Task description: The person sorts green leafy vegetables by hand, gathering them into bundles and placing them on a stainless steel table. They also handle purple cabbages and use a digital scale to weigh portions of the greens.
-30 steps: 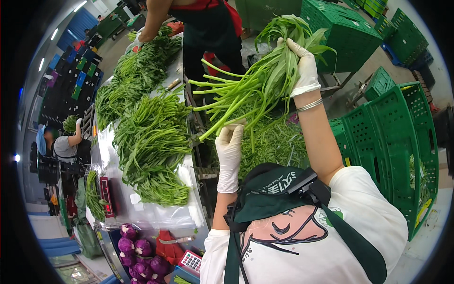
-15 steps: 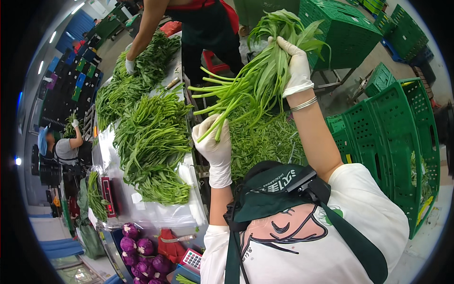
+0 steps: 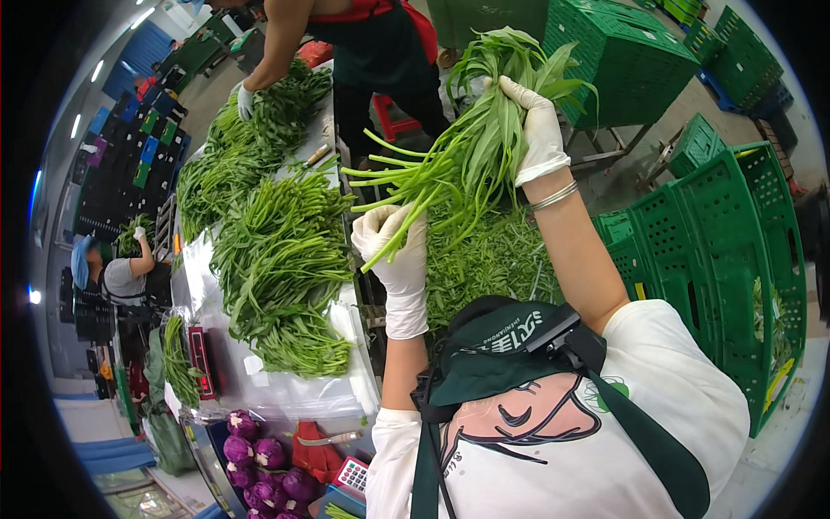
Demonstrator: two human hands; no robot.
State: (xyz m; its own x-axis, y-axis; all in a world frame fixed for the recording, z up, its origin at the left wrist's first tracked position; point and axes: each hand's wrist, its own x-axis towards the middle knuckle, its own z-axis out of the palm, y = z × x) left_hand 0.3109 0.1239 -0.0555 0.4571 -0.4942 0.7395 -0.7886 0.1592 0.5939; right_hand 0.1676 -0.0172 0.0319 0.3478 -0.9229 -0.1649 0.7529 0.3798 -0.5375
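Note:
My gloved right hand (image 3: 538,130) is closed round the leafy end of a bunch of water spinach (image 3: 488,143), held up with its pale cut stems pointing left. My gloved left hand (image 3: 393,259) is just below the stem ends, its fingers curled. A few stems cross in front of it, and I cannot make out what its fingertips pinch. To the left, piles of water spinach (image 3: 281,246) lie on the plastic-covered table (image 3: 298,394). Under the bunch is a mass of loose cut greens (image 3: 488,268).
A co-worker's gloved hand (image 3: 245,102) touches the far pile. A red-display scale (image 3: 201,363), purple cabbages (image 3: 268,454), a knife (image 3: 333,439) on a red cloth and a calculator (image 3: 353,476) are at the near left. Green crates (image 3: 692,225) stand to the right.
The bunch and my right hand have shifted slightly down; my left hand remains by the stem ends. The co-worker's hand has moved a little farther up the far pile.

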